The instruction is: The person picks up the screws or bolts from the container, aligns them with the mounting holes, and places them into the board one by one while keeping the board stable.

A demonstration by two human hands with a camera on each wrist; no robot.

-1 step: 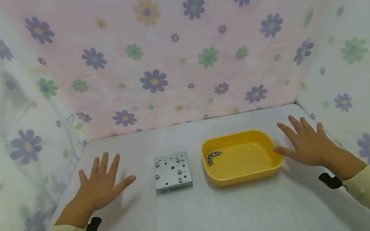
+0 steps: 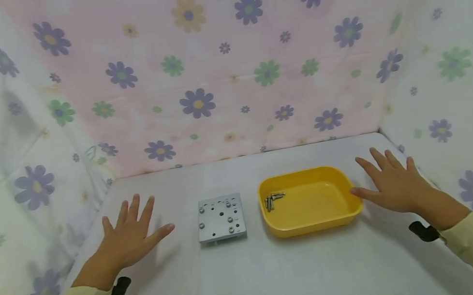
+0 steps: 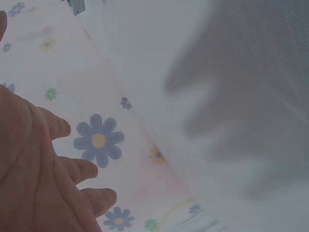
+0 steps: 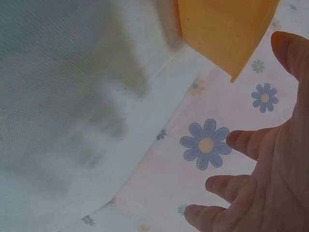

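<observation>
Fingers spread, my left hand hovers over the white table to the left of a square metal plate. The plate has several holes, with several socket-head screws standing in some of them. To its right lies a shallow yellow tray, with several loose screws bunched in its left part. My right hand is held with straight, spread fingers beside the tray's right rim; in the head view the thumb tip overlaps that rim, but the right wrist view shows a gap between them. Neither hand holds anything.
White cloth covers the table. A pink flowered cloth hangs behind it, and pale flowered cloths close in both sides. Each wrist carries a small black device.
</observation>
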